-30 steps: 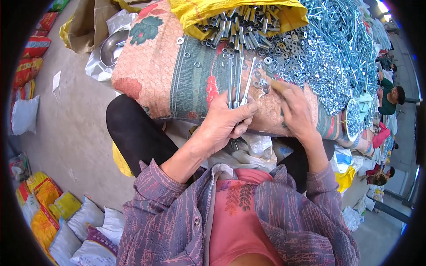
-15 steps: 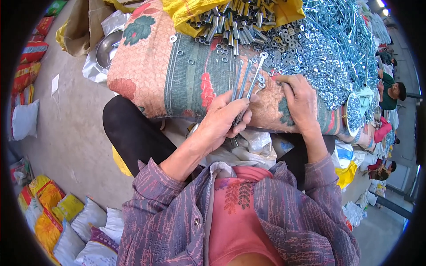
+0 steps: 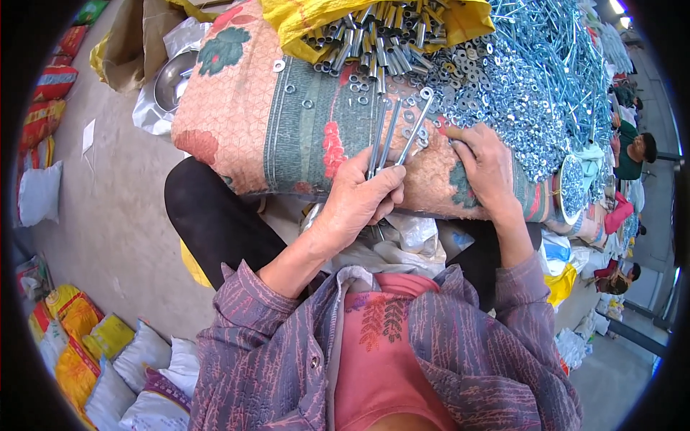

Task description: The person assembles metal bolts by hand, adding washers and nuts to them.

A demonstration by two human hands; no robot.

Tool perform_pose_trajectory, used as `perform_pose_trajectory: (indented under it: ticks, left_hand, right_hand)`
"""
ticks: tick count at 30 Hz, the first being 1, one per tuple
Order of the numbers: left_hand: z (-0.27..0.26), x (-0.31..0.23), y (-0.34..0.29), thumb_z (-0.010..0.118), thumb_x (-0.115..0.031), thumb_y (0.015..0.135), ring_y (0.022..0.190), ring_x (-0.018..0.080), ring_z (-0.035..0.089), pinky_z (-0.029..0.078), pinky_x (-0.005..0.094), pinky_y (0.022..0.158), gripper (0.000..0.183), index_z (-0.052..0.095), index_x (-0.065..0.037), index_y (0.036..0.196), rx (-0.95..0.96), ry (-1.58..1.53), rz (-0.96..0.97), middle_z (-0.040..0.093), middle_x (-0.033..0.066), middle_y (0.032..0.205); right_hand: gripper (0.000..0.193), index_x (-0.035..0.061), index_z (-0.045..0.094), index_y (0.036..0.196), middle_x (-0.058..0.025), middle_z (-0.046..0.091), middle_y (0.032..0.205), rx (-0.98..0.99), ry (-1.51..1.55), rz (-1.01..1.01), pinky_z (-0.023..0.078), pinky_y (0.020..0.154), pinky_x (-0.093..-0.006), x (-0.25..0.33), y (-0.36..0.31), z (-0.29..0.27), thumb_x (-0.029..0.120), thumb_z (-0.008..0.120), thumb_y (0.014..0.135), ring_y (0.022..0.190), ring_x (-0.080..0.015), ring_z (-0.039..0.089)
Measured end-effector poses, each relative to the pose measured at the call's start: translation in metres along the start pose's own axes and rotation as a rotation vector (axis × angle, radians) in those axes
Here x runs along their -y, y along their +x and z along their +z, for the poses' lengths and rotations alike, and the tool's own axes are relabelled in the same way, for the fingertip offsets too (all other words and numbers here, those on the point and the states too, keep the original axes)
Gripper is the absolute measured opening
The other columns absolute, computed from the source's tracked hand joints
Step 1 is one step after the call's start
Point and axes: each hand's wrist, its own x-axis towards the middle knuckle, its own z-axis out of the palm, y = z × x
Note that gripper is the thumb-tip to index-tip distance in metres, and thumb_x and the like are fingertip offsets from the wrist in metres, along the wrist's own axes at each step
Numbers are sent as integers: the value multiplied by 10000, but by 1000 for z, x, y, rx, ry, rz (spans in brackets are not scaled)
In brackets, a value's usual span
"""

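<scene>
Work surface was a padded cushion (image 3: 287, 122) in faded pink and grey-green floral cloth, resting across the seated person's lap. Loose washers (image 3: 503, 93) lay heaped over its far right part, spilling toward the middle; a few strays sat on the cloth further left. At the far edge, a yellow sack (image 3: 302, 18) lay open with short metal tubes (image 3: 366, 36) piled in its mouth. Long bolts (image 3: 568, 50) in a tangled mass covered the far right. Bare concrete floor (image 3: 108, 215) to the left; a steel bowl (image 3: 169, 79) sat on it at the cushion's far left corner. Filled sacks (image 3: 93, 352) in yellow and white lined the near left.

Left hand (image 3: 356, 201) was closed in a pinch, thumb and fingers clamped on a small bundle of long rods (image 3: 392, 136); the rods rose from the fist and fanned toward the far side, one tipped with a ring end over the washers. Right hand (image 3: 485, 165) lay palm down on the cushion, fingers together and curled, tips touching the near edge of the washer heap; could not tell whether anything was gripped beneath.

Cushion's near edge ran just beyond both wrists. Open cloth lay left of the left hand; right side was crowded with hardware. Other people sat well off at far right
</scene>
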Motion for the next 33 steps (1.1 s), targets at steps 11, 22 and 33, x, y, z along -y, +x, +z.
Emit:
perform_pose_trajectory:
  ticks: [11, 22, 33]
  left_hand:
    - [1, -1, 0, 491, -156, 903, 432, 47, 365, 246, 178, 373, 225, 542, -19, 1074, 18, -40, -13, 517, 22, 657]
    - [6, 10, -1, 524, -161, 885, 453, 22, 384, 274, 174, 392, 140, 547, -46, 961, 117, 183, -56, 511, -7, 636]
    - [8, 15, 1, 543, -156, 874, 504, 26, 425, 324, 181, 438, 152, 577, -46, 972, 138, 399, 29, 507, -28, 631]
  right_hand:
    - [116, 95, 628, 915, -113, 524, 755, -54, 24, -29, 455, 607, -377, -3, 20, 12, 122, 597, 806, 704, -292, 571]
    - [96, 32, 532, 918, -95, 569, 733, -32, 294, 190, 447, 536, -325, -9, 10, -5, 77, 551, 835, 571, -216, 544]
    - [112, -4, 573, 920, -102, 625, 833, 83, 1749, 561, 533, 578, -259, -11, -16, -10, 89, 597, 862, 666, -126, 606]
